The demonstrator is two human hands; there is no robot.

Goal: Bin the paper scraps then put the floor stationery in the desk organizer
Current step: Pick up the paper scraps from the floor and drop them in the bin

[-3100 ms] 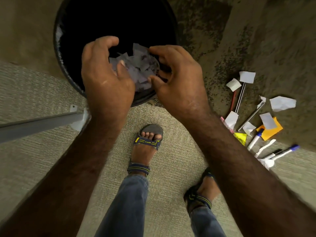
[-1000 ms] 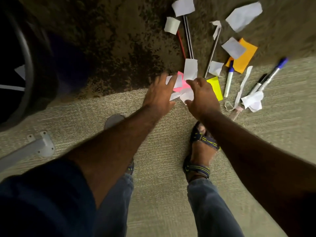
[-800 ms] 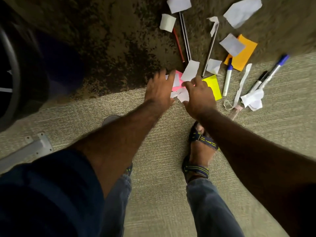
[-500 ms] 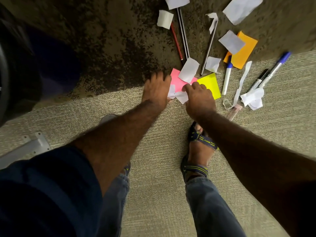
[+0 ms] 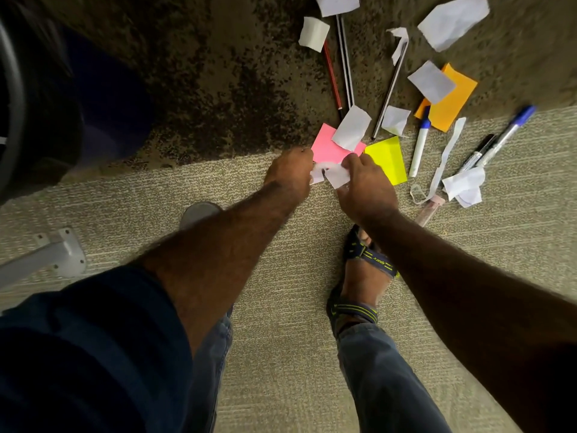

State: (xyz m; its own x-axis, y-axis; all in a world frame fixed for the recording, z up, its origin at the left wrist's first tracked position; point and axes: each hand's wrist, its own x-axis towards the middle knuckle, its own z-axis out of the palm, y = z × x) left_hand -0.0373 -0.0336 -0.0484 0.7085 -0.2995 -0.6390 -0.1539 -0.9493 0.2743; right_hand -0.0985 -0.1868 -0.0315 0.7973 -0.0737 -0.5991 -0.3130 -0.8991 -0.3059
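Both hands pinch white paper scraps off the carpet beside the pink sticky note, left hand and right hand closed together, likely gathering a bundle for the bin.

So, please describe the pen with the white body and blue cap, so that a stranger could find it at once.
Start at the orange sticky note on the dark floor at upper right. The white pen with a blue cap runs from its lower left corner down onto the pale carpet, right of the yellow sticky note. No paper covers it.
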